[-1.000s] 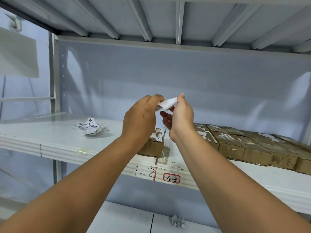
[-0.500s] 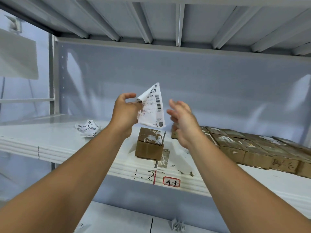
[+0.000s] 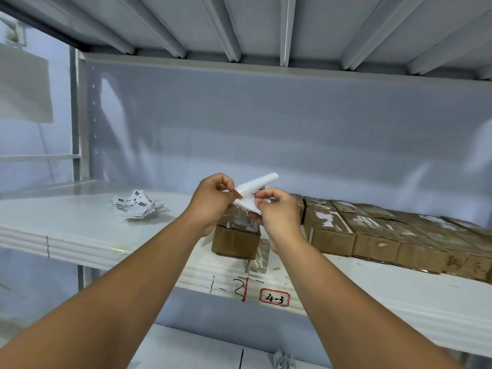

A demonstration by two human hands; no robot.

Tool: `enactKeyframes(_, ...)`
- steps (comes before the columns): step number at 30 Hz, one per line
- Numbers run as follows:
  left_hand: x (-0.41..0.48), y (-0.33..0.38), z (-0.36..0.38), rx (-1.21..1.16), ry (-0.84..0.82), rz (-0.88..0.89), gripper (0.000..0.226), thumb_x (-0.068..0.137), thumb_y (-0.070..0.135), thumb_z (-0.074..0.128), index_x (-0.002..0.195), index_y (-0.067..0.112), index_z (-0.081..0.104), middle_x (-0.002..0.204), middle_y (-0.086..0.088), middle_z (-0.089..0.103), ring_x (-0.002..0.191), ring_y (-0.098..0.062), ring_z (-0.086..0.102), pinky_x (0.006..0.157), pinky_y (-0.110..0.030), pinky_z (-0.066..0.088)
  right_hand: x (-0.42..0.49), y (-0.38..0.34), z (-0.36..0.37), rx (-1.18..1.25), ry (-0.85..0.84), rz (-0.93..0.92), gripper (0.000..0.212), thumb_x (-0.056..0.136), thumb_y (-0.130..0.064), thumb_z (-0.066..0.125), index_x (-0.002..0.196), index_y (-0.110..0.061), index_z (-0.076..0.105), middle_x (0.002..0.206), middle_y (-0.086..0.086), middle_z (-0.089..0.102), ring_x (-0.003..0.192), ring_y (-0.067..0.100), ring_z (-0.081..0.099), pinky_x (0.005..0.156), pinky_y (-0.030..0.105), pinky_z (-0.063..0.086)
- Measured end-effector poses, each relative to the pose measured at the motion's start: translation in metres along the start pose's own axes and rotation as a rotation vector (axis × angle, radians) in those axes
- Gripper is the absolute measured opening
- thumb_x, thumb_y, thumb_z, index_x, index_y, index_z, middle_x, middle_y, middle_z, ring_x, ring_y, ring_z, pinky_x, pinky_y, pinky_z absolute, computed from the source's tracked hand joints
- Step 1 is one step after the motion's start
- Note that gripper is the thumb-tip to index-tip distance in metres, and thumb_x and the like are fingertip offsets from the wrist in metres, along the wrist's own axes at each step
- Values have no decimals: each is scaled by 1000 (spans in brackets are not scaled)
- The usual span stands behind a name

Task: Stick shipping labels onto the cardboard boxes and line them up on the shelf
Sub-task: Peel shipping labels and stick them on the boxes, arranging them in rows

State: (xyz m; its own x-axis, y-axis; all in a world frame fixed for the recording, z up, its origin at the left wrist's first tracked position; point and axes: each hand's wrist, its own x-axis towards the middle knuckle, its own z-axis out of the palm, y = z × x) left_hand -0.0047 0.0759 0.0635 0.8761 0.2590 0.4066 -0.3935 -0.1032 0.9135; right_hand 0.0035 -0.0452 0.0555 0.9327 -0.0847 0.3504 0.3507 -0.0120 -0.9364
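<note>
Hands meet above a lone cardboard box (image 3: 236, 237) on the white shelf (image 3: 80, 230): the left hand (image 3: 211, 201) and right hand (image 3: 277, 211) each pinch the curled white label (image 3: 257, 186) between thumb and fingers. Left of the box lie crumpled labels (image 3: 135, 205); right of it stands a row of boxes (image 3: 394, 235).

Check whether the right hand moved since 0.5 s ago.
Yes. The right hand has moved left, toward the lone cardboard box, and now pinches the label alongside the left hand.
</note>
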Motion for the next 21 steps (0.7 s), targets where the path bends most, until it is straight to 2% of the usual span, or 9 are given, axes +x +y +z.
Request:
enactKeyframes(3, 11, -15, 0, -73, 69, -56, 30, 83, -13, 53, 75, 14, 44, 90, -12, 52, 70, -25, 56, 59, -31, 49, 7, 12, 4, -2, -41, 28, 30, 88, 2, 57, 70, -21, 68, 85, 0, 67, 70, 19, 63, 72, 37, 55)
enactKeyframes(6, 22, -30, -4, -162, 140, -156, 32, 82, -12, 53, 77, 16, 38, 86, -13, 49, 75, -27, 54, 61, -32, 46, 10, 22, 3, -131, -125, -21, 24, 86, -4, 62, 76, -24, 70, 91, -6, 68, 70, 10, 59, 66, 21, 48)
enactKeyframes(8, 26, -38, -6, -167, 146, -167, 31, 81, -11, 54, 77, 15, 38, 81, -13, 48, 76, -29, 55, 63, -33, 47, 11, 28, 1, -152, -159, -38, 20, 86, -7, 64, 80, -24, 71, 94, -9, 68, 78, 6, 60, 70, 15, 47)
enactKeyframes(10, 28, -43, -7, -139, 140, -148, 29, 81, -8, 56, 79, 15, 39, 81, -12, 49, 73, -28, 56, 64, -34, 48, 11, 33, -2, -118, -189, -36, 19, 86, -8, 65, 81, -25, 72, 94, -11, 67, 86, 7, 62, 77, 16, 49)
enactKeyframes(13, 27, -47, -7, -22, 115, -78, 30, 81, -4, 58, 85, 22, 43, 84, -8, 57, 70, -25, 57, 69, -37, 49, 11, 42, -5, -54, -209, -25, 18, 85, -9, 67, 81, -26, 72, 92, -12, 68, 87, 5, 63, 76, 15, 50)
enactKeyframes(15, 26, -49, -6, 65, 113, -17, 32, 83, -1, 57, 90, 27, 44, 84, -4, 62, 74, -25, 60, 71, -37, 50, 11, 46, -6, -27, -213, -12, 16, 85, -12, 68, 82, -27, 72, 90, -14, 67, 88, 6, 63, 81, 23, 52)
enactKeyframes(19, 24, -45, -3, 271, 118, 87, 32, 88, 5, 55, 109, 25, 43, 86, 4, 61, 71, -14, 58, 49, -15, 42, 12, 50, -4, -92, -214, -95, 16, 84, -13, 69, 95, -24, 73, 95, -21, 64, 94, -5, 58, 88, 15, 44)
enactKeyframes(21, 22, -45, -3, 303, 109, 112, 35, 89, 6, 55, 115, 26, 42, 88, 4, 60, 70, -13, 57, 41, -9, 38, 11, 53, -4, -125, -213, -124, 19, 85, -14, 68, 101, -23, 72, 98, -23, 63, 98, -6, 57, 91, 16, 43)
